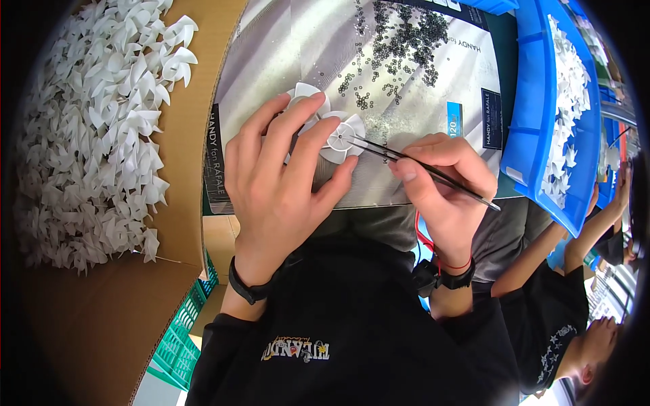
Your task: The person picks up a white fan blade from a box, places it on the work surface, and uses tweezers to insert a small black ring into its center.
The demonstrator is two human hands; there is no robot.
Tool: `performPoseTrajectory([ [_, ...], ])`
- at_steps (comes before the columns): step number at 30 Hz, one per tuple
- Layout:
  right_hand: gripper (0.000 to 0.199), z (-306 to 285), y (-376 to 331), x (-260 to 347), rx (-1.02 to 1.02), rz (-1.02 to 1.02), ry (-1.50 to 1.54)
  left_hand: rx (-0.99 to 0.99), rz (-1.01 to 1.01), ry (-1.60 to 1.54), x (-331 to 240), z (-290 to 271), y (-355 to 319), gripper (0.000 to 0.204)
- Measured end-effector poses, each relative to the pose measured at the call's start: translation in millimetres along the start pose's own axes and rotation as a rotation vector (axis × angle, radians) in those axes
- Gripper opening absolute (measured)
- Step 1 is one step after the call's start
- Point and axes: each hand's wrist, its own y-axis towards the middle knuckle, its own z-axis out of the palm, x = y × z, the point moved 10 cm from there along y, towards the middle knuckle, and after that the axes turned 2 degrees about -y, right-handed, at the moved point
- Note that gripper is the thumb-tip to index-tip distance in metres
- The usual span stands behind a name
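Several white plastic fan blade wheels lie together on a printed cardboard sheet (271, 40). My left hand (277, 159) rests over them with its fingers spread, partly hiding them. Its index finger and thumb lie beside the nearest fan wheel (338, 141). Between thumb and fingers, my right hand (450, 179) grips black tweezers (433, 170). The tips of the tweezers reach the hub of that wheel; whether they pinch a small part there is too fine to tell. Many small black rings (409, 37) are scattered at the far side of the cardboard.
To the left stands a large cardboard box (193, 122) heaped with white fan wheels (115, 135). On the right a blue bin (535, 88) holds small white parts (565, 108). A green crate (177, 348) is low at the left. Another person (548, 318) sits at the right.
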Motion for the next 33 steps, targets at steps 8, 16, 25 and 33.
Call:
performPoseTrajectory([
  [8, 0.015, 0.6, 0.9, 17.1, 0.022, -0.142, -0.184, -0.034, -0.011, -0.055, 1.9, -5.8, 0.8, 0.042],
  [16, 0.02, -145.2, -70.4, 101.9, -0.612, -0.537, -0.289, -0.095, -0.073, -0.003, 8.5, -7.2, 2.2, 0.046],
  [25, 0.017, -88.6, -46.1, 83.7, -0.428, -0.433, -0.187, -0.001, 0.0, -0.094, 0.3, -3.0, -2.6, 0.046],
  [33, 0.022, -35.2, 2.8, -3.4, -0.282, 0.093, -0.06, 0.074, 0.05, -0.122, -3.8, -1.1, -2.8, 0.049],
])
